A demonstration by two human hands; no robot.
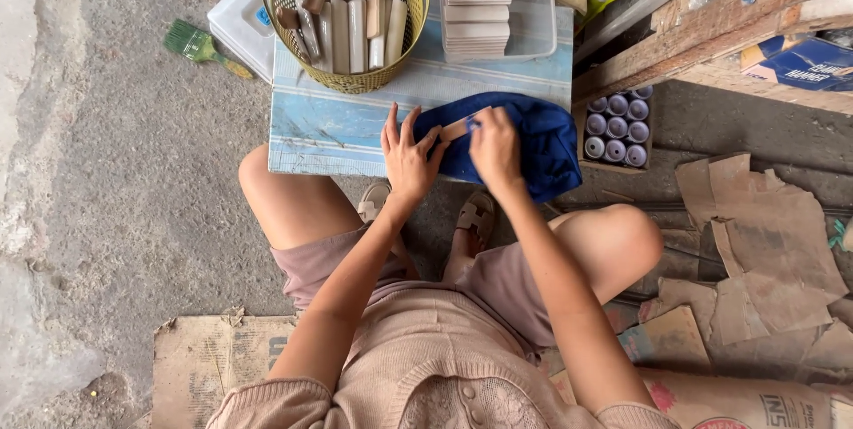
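Blue board (338, 123) under basket (345, 74), tub (533, 29), cloth (533, 140)

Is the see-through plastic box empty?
No, the clear plastic box has a neat stack of pale flat pieces inside it, next to the yellow basket.
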